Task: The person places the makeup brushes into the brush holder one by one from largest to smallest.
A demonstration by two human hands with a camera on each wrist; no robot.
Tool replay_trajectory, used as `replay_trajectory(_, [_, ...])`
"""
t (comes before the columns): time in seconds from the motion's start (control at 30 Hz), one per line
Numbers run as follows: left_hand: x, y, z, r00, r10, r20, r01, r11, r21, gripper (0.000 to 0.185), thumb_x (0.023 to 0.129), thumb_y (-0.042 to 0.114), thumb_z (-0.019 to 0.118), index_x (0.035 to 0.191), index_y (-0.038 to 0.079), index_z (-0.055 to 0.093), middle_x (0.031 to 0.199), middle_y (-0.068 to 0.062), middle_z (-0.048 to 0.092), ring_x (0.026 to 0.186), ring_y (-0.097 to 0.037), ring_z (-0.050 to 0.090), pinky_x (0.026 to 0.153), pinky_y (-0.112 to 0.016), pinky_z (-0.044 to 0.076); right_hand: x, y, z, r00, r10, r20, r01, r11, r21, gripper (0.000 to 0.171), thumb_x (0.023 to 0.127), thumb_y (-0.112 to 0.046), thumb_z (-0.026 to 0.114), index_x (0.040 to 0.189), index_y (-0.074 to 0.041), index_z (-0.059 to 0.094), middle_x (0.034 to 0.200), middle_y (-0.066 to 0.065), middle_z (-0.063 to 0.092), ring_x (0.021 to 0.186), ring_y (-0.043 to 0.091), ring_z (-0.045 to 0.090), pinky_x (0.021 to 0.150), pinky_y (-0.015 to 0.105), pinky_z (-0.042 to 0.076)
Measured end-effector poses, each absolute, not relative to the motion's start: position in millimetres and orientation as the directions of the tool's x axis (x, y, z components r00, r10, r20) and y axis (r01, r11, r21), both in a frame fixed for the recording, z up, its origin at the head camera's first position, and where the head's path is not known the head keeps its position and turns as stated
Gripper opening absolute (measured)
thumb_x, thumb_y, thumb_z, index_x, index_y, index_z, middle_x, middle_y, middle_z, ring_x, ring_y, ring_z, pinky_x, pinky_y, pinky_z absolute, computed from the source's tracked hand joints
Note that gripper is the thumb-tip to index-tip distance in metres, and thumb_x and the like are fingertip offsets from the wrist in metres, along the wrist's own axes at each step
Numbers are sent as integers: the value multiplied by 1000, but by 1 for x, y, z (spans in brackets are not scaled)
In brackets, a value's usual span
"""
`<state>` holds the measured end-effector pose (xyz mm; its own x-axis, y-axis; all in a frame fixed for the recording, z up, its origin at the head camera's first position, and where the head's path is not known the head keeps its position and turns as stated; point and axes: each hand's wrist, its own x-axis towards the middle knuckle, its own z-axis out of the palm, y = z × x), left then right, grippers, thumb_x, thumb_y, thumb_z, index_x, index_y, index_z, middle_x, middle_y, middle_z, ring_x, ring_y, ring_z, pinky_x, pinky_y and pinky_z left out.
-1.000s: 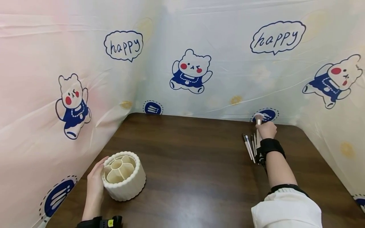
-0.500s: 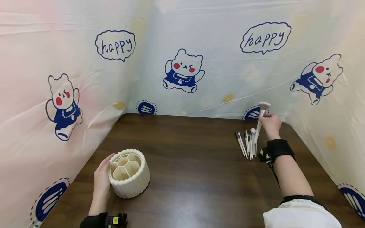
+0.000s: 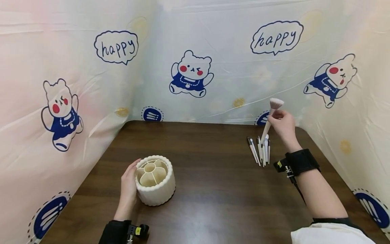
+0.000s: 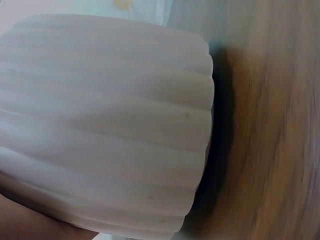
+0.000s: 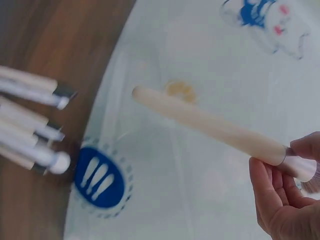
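We see a brown wood-grain counter (image 3: 198,152) with a pale printed cloth (image 3: 231,74) behind it and on both sides, bearing cartoon bears and the word "happy". The right grip (image 3: 285,126) pinches a large makeup brush (image 3: 266,128) between thumb and fingers, close to where handle meets bristles. The brush is tilted, its bristles uppermost and its bare handle slanting down and away from the grip. Below it, several slimmer brushes (image 3: 266,149) lie side by side on the counter. In the head view the handle's end overlaps them, but the right wrist view shows us it is apart from them; that view also gives us its rounded tip, while the frame edge cuts off the bristles.

Well apart from these, the left grip (image 3: 129,183) curves round the side of a cream holder (image 3: 156,195), its fingers mostly hidden from us. The holder is upright, with a scalloped rim; inside, we see thin dividers spreading from a round central tube. The left wrist view hides that interior and shows the ribbed wall up close, with a dark shadow along its base.
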<state>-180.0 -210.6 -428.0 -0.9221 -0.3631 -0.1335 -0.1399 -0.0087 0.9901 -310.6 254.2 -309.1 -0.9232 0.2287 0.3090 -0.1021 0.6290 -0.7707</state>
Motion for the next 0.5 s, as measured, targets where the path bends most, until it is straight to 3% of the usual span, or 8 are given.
replay_trajectory(0.07, [-183,-201,-430,-931,-350,-106,-115,7,993,48,104,28,25,143,7,42,149,-8,40,134,-13,36,114,-35,27,-305,247,-304,-926,200,321,-135,619,-774,40,92,-18,54,122,9,56,116,27,60,95,17,53,63,8,38])
replay_trajectory(0.27, [-191,-172,-433,-952,-302,-42,-59,44,997,46,103,22,25,142,4,43,150,-12,40,139,-23,33,116,-41,25,-287,226,-288,-932,114,345,-227,558,-798,36,91,-14,58,118,9,55,104,14,59,82,-4,49,68,9,41])
replay_trajectory(0.5, [-199,-141,-436,-961,-275,-20,-39,65,997,44,102,19,27,139,4,47,148,-15,43,139,-27,35,116,-45,26,-263,203,-267,-957,-8,289,-252,512,-821,37,92,-17,59,121,5,52,104,6,55,89,5,50,70,13,43])
